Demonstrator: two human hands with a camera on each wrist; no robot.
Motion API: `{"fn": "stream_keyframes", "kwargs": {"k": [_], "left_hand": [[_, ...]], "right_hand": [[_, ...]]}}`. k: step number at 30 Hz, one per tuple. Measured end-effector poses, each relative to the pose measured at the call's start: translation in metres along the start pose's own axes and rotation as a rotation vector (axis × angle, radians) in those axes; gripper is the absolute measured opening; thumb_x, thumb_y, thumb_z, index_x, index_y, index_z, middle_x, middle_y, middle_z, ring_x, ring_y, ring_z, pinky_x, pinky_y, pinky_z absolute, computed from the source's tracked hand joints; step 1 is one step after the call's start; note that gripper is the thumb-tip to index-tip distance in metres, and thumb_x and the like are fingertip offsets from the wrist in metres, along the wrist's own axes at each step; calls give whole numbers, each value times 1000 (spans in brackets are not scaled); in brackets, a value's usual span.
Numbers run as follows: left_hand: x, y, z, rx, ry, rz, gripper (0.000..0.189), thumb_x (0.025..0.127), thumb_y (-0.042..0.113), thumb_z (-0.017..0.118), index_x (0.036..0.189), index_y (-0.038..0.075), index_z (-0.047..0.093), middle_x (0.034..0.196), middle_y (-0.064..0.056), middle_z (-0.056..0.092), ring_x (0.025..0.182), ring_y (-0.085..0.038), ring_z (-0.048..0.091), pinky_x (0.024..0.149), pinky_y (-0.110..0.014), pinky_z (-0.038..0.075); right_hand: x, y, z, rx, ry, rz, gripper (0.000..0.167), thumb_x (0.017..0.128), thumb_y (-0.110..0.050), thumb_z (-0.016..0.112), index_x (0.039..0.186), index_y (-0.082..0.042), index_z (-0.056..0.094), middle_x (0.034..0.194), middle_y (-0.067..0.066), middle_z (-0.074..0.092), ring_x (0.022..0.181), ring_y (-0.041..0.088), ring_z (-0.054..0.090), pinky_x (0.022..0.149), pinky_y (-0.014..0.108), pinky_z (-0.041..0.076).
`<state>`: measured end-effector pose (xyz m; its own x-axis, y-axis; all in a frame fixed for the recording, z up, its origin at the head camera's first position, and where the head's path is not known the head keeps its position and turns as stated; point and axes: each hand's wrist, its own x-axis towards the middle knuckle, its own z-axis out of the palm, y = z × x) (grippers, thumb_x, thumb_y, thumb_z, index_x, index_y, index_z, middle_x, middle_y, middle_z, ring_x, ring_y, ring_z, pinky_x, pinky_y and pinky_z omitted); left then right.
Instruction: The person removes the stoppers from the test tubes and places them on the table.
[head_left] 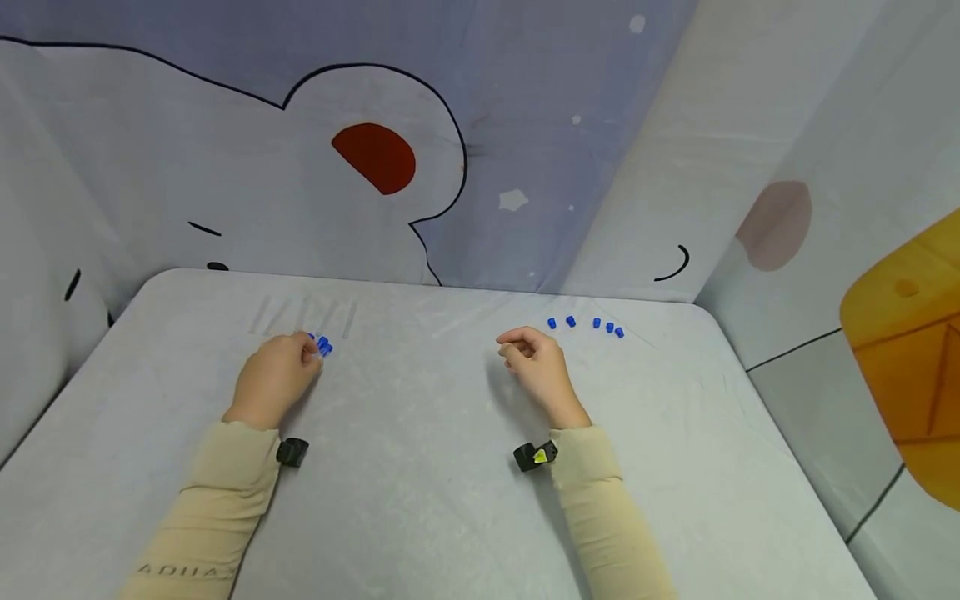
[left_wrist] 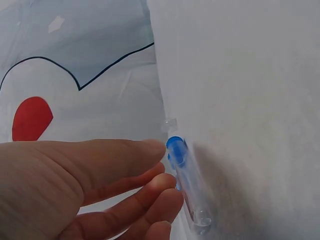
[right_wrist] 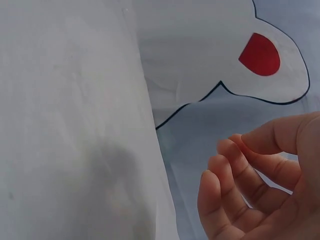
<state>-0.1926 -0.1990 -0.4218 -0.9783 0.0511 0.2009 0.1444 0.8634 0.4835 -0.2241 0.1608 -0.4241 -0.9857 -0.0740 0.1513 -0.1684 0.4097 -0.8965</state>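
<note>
blue-capped clear tube sits at the fingertips of the left hand, left of centre in the head view. fingers bent, thumb tip beside the cap; pinched or merely touched, cannot tell. in the left-wrist view the tube slants down from centre to lower middle. a few blue caps cluster just beyond that thumb in the head view.

right hand: right of centre, raised over the table; thumb and index tips close together, other fingers loosely curved.

outward: five clear tubes side by side, upper left of the tabletop; five loose blue pieces in an uneven row, upper right. tan sleeves, black wrist device at left cuff. printed backdrop behind, across the top.
</note>
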Motion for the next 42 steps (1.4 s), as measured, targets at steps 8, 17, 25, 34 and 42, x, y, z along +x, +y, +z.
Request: {"fn": "stream_keyframes", "kwargs": {"k": [8, 17, 25, 34, 42], "left_hand": [[0, 2, 3, 33, -34, -7, 13, 89, 4, 64, 95, -8, 65, 83, -20, 62, 71, -32, 58, 66, -52, 50], [0, 6, 2, 46, -113, -25, 14, 89, 4, 70, 96, -7, 65, 79, -14, 61, 72, -31, 58, 67, -50, 50], [0, 10, 4, 72, -177, -10, 6, 88, 5, 67, 89, 0, 64, 77, -9, 60, 68, -25, 54, 61, -41, 46], [3, 20, 5, -155, -252, 40, 19, 91, 7, 63, 104, -6, 69, 85, -7, 64, 78, -20, 55, 70, -35, 45], [4, 29, 7, -344, -391, 126, 22, 95, 9, 62, 110, -4, 70, 91, -6, 67, 80, -15, 58, 70, -32, 49]], "right_hand": [[-3, -6, 10, -35, -47, -59, 19, 95, -2, 58, 107, 3, 72, 88, 9, 70, 75, 20, 65, 67, 27, 55], [-6, -8, 18, -86, -109, -88, 20, 95, -2, 57, 107, 0, 73, 88, 8, 70, 76, 17, 63, 65, 27, 50], [-8, -7, 20, -125, -154, -96, 17, 96, -5, 60, 107, -2, 74, 89, 2, 70, 77, 16, 63, 66, 29, 50], [-11, -10, 23, -154, -185, -119, 15, 97, -7, 63, 106, -2, 74, 90, 3, 71, 77, 15, 62, 67, 30, 49], [-15, -15, 25, -170, -237, -147, 16, 99, -11, 63, 109, -4, 74, 94, 0, 72, 82, 14, 62, 72, 32, 51]]}}
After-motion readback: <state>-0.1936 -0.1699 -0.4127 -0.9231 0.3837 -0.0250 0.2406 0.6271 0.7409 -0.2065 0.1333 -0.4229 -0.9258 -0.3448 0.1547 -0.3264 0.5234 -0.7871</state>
